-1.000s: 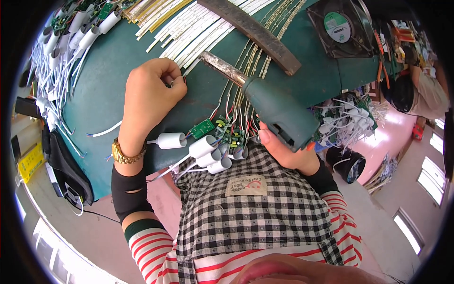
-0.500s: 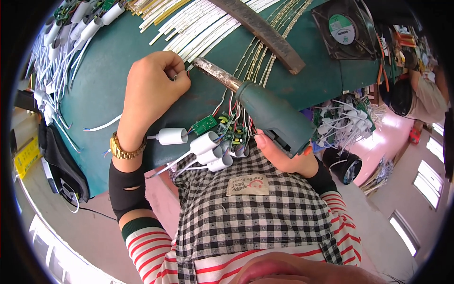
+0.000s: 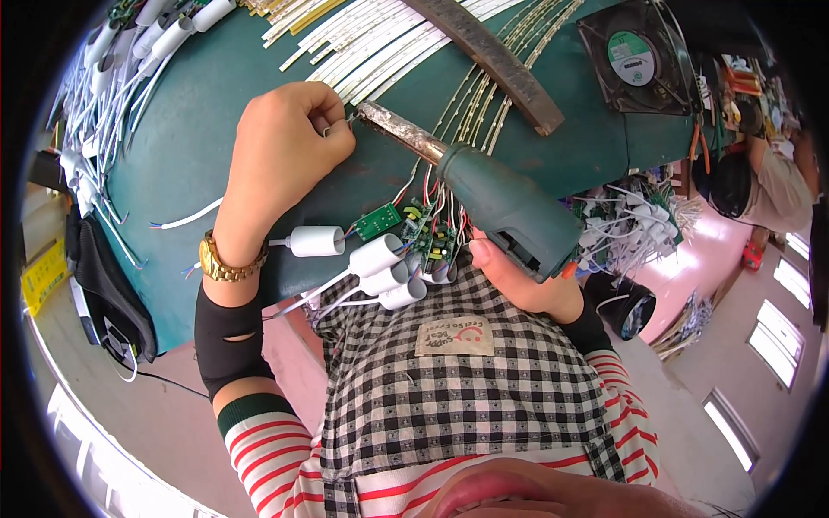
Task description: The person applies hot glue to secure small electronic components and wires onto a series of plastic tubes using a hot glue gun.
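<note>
My left hand (image 3: pixel 285 147), with a gold watch at its wrist, is closed in a pinch over the table. A bit of thin wire (image 3: pixel 353 118) shows at its fingertips, close to the tip of the soldering gun (image 3: pixel 505 203). My right hand (image 3: pixel 522 281) grips that dark green gun from below; the gun's body hides most of the fingers. Under the gun's barrel lie a green circuit board (image 3: pixel 377 222) and a cluster of boards (image 3: pixel 429 240) with red, black and white wires. White cylindrical lamp holders (image 3: pixel 317 241) with cables sit beside them at the table's near edge.
White LED strips (image 3: pixel 380 52) lie fanned at the back under a dark metal bar (image 3: pixel 492 60), with narrower strips (image 3: pixel 473 108) beside them. A black fan (image 3: pixel 637 60) stands far right. Cabled lamp holders (image 3: pixel 160 43) pile up far left; more boards hang right (image 3: pixel 635 220). Another person (image 3: pixel 777 177) sits beyond.
The whole view has shifted slightly. My left fingertips and the soldering gun's tip remain close together, and both hands keep their grips.
</note>
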`<state>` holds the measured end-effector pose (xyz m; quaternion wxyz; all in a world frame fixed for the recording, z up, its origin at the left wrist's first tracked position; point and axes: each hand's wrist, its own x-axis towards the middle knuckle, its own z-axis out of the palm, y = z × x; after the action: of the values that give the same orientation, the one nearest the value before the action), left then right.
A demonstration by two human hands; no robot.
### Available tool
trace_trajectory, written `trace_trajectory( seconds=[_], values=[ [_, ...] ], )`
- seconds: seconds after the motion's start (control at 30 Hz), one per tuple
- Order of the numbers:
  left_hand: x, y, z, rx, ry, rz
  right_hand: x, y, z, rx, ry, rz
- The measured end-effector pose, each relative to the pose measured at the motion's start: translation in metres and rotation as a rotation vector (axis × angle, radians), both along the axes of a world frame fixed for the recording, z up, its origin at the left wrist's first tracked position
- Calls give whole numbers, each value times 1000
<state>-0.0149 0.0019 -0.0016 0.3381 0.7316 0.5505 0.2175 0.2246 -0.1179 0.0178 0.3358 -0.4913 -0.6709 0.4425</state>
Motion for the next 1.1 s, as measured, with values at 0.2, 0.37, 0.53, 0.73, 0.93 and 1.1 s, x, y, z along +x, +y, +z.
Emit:
trace_trajectory(
  seconds=[0.2, 0.37, 0.53, 0.73, 0.93, 1.1],
  values=[
    [0, 0, 1, 8, 7, 1, 13, -22, -23, 4, 65, -57],
    [-1, 0, 0, 27, 12, -4, 17, -21, -17, -105, 178, -85],
    [1, 0, 3, -7, 31, 12, 18, -28, -25, -98, 191, -99],
    [0, -1, 2, -8, 15, 14, 8, -26, -22, -156, 531, -206],
    [-2, 0, 0, 31, 10, -9, 16, -28, -25, -126, 448, -175],
    [-1, -1, 2, 69, 31, -11, 18, -31, -30, -93, 505, -294]
  ],
)
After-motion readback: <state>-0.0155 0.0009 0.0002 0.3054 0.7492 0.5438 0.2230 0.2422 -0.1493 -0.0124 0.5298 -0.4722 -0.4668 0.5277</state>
